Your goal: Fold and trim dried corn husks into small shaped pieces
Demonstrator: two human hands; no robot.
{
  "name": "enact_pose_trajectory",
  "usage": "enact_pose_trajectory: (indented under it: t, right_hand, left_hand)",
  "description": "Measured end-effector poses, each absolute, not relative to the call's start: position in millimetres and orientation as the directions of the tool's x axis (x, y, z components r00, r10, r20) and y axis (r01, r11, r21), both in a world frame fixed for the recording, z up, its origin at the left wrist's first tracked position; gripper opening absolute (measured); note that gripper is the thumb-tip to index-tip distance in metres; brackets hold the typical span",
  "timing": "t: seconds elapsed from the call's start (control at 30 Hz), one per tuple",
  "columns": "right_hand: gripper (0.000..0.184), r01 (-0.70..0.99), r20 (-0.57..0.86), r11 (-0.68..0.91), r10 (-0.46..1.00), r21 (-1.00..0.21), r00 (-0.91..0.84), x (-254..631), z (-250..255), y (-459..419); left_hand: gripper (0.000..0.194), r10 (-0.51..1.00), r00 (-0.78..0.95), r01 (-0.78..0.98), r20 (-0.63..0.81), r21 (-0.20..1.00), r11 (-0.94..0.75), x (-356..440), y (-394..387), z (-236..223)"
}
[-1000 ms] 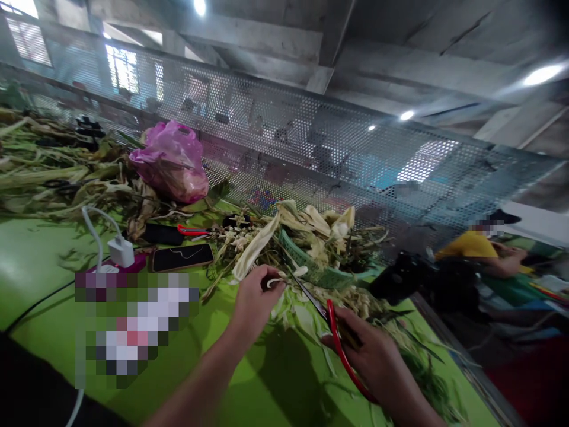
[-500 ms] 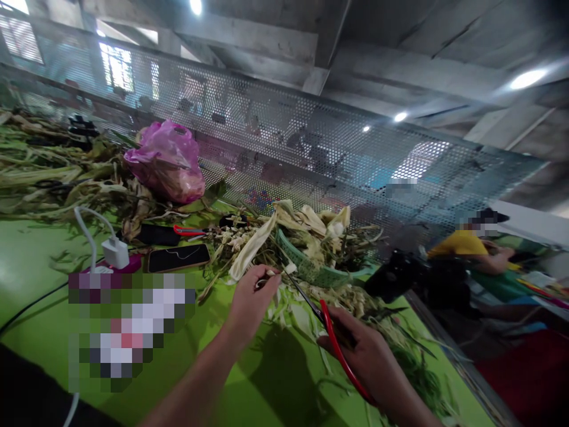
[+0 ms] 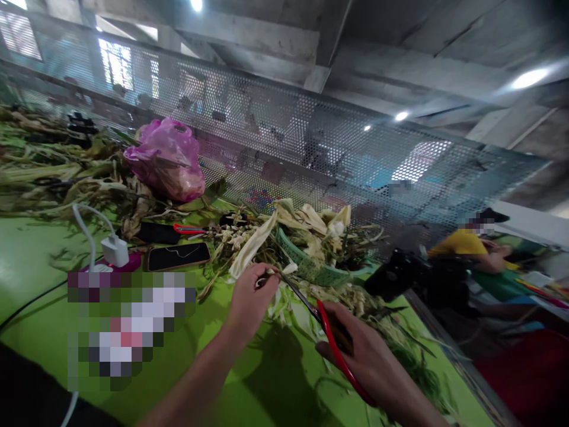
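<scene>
My left hand (image 3: 252,299) is pinched on a small pale piece of plant material (image 3: 290,268), whose white end sticks out past the fingertips. My right hand (image 3: 371,353) grips a pair of red-handled scissors (image 3: 332,339), the blades pointing up and left to that white end; whether they touch it, I cannot tell. Just beyond stands a green basket (image 3: 306,267) heaped with dried husks and stalks. A long cream husk (image 3: 253,246) leans beside it. Pale green trimmings lie on the green tabletop (image 3: 217,356) under the blades.
To the left are a phone (image 3: 178,257), a red cutter knife (image 3: 189,229), a white charger (image 3: 114,251) with cable and a pink plastic bag (image 3: 166,160). A perforated metal screen (image 3: 267,130) runs behind. At right sits a person in a yellow top (image 3: 457,244).
The white end at my left fingertips looks shorter and has shifted slightly. The scissor blades appear closer together, and the whole view has drifted a little.
</scene>
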State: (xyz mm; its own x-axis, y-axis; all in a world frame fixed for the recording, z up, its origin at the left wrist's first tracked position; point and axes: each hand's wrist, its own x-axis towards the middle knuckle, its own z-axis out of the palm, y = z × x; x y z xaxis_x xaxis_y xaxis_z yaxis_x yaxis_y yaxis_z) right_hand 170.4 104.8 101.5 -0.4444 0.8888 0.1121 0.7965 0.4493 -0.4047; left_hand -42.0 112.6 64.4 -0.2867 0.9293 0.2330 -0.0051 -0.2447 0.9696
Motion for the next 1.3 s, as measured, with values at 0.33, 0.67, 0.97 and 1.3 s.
enact_pose_trajectory:
  t: [0.33, 0.67, 0.97, 1.3]
  right_hand:
    - [0.042, 0.786, 0.155, 0.488, 0.871, -0.381, -0.466, 165.5, 103.0, 107.9]
    - [0.038, 0.77, 0.193, 0.499, 0.866, -0.398, -0.461, 169.2, 97.5, 110.4]
    - [0.037, 0.786, 0.151, 0.403, 0.913, -0.469, -0.379, 174.6, 90.4, 110.1]
    - [0.039, 0.848, 0.162, 0.438, 0.899, -0.299, -0.407, 205.1, 77.2, 122.7]
  left_hand:
    - [0.012, 0.888, -0.297, 0.179, 0.35, 0.934, -0.308, -42.8, 112.3, 64.5]
    - [0.012, 0.855, -0.269, 0.342, 0.444, 0.873, -0.346, -42.8, 109.5, 64.7]
    - [0.013, 0.865, -0.272, 0.281, 0.422, 0.894, -0.348, -42.4, 112.1, 62.3]
    - [0.022, 0.975, -0.221, -0.538, -0.037, 0.838, -0.09, -44.4, 118.3, 60.1]
